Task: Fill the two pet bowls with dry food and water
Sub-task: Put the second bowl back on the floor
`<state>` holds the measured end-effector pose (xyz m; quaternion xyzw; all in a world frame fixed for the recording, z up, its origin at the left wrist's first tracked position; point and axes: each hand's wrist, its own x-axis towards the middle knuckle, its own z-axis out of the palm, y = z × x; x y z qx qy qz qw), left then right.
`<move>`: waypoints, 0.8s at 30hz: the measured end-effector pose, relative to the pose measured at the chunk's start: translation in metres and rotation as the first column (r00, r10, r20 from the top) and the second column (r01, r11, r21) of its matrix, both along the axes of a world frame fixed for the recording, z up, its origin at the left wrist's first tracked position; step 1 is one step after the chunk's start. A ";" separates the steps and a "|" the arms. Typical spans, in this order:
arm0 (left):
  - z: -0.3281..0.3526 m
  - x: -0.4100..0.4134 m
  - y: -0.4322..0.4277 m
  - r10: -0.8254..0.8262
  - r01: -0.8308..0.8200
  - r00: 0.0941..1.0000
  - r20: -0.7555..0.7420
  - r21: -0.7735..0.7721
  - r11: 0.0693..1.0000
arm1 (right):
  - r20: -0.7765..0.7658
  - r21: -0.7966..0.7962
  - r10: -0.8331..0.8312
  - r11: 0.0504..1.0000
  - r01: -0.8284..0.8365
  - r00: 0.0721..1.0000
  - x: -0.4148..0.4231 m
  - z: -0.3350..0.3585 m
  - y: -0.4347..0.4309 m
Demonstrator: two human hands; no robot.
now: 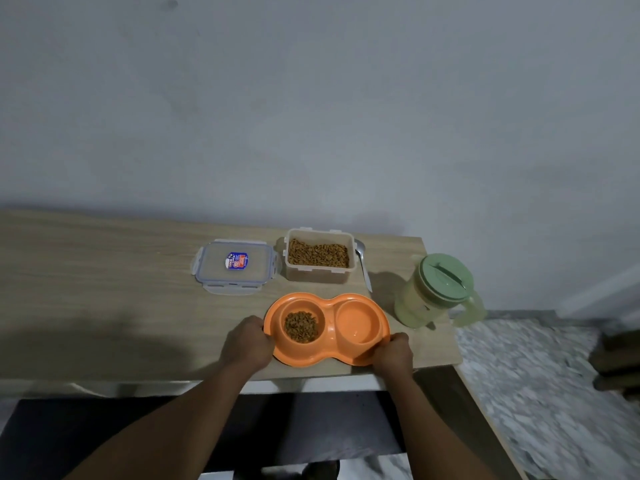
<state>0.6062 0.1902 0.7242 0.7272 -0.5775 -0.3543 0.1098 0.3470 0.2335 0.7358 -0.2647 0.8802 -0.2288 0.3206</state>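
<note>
The person's left hand (pixel 247 342) and right hand (pixel 394 355) each curl their fingers over an end of the orange double bowl (pixel 311 359), gripping its rim, one at the left end and one at the near right. The bowl sits at the near edge of the wooden table (pixel 104 271) with dry food (pixel 300 326) in its left well; whether the right well (pixel 356 322) holds water cannot be told. Farther back stands the open food container (pixel 317 276) with its lid (pixel 235 265) to the left and a spoon (pixel 363 268) just right, while the green pitcher (pixel 436 289) stands at the right edge.
</note>
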 end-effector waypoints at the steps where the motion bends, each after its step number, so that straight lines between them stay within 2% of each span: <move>1: 0.002 0.000 0.001 -0.005 0.005 1.000 -0.008 0.002 1.000 | -0.005 0.007 -0.014 1.000 0.014 1.000 0.001 0.000 0.004; 6: 0.000 0.003 0.013 -0.049 0.047 0.998 -0.044 -0.028 0.998 | 0.021 -0.067 -0.085 0.994 0.087 0.996 0.003 0.000 0.028; 11: 0.007 -0.010 0.037 -0.187 0.184 0.980 -0.074 -0.053 0.982 | 0.122 -0.184 -0.161 0.966 0.182 0.979 -0.015 -0.005 0.071; 13: 0.008 -0.019 0.047 -0.191 0.187 0.976 -0.103 -0.045 0.981 | 0.135 -0.254 -0.177 0.945 0.207 0.975 -0.033 -0.017 0.085; 16: 0.021 -0.043 0.068 -0.168 0.158 0.969 -0.182 -0.069 0.985 | 0.159 -0.304 -0.221 0.916 0.261 0.962 -0.040 0.015 0.115; 19: 0.042 -0.073 0.097 -0.223 0.196 0.939 -0.260 -0.128 0.972 | 0.171 -0.318 -0.235 0.906 0.279 0.957 -0.061 0.033 0.154; 24: 0.057 -0.116 0.148 -0.272 0.244 0.930 -0.246 -0.141 0.960 | 0.171 -0.271 -0.285 0.907 0.323 0.943 -0.108 0.059 0.227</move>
